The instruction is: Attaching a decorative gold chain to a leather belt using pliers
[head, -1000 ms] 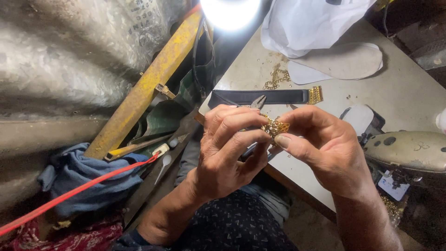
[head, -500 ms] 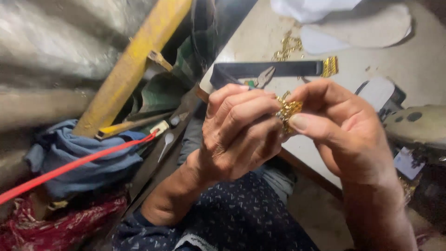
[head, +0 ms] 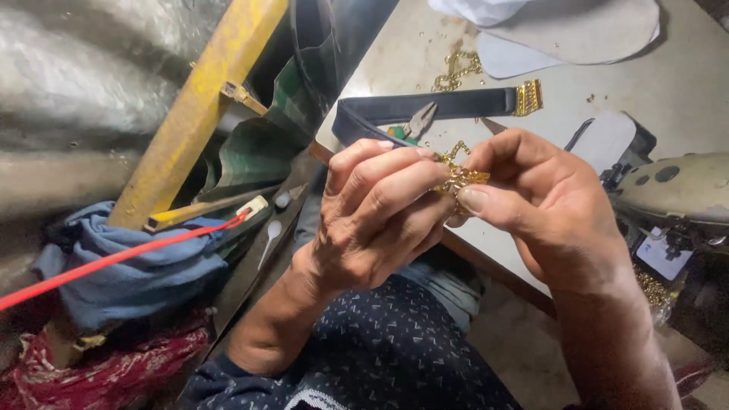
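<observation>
a small gold ornament (head: 460, 179) is pinched between the two hands, above the near edge of a pale table (head: 683, 83). the left hand (head: 380, 216) is curled, its fingers (head: 387, 178) pressed together and folded over the left side of the ornament. the right hand (head: 550, 201) is closed on the piece from the other side, with the thumb (head: 493, 205) laid under it and the index finger bent over the top. what exactly the ornament is made of cannot be told; only gold, chain-like links are seen between the fingertips.

just beyond the left hand's knuckles, a pair of pliers (head: 416, 121) is laid on the table, touching a dark strap (head: 425, 106) that is tipped with a gold clasp (head: 528, 97) beyond the right hand. further off, past the strap, a gold chain (head: 454, 70) is seen, and past that a grey sole-shaped cutout (head: 585, 30). to the right of the right hand, part of a sewing machine (head: 676, 186) is seen, near the wrist.

to the left of the left hand, well apart from it, a yellow bar (head: 201, 102) is leaned at a slant, with a blue cloth (head: 129, 273) bundled below it and a red cord (head: 114, 258) stretched across that cloth. below both hands, a dark patterned garment (head: 395, 357) is seen on the person's lap.
</observation>
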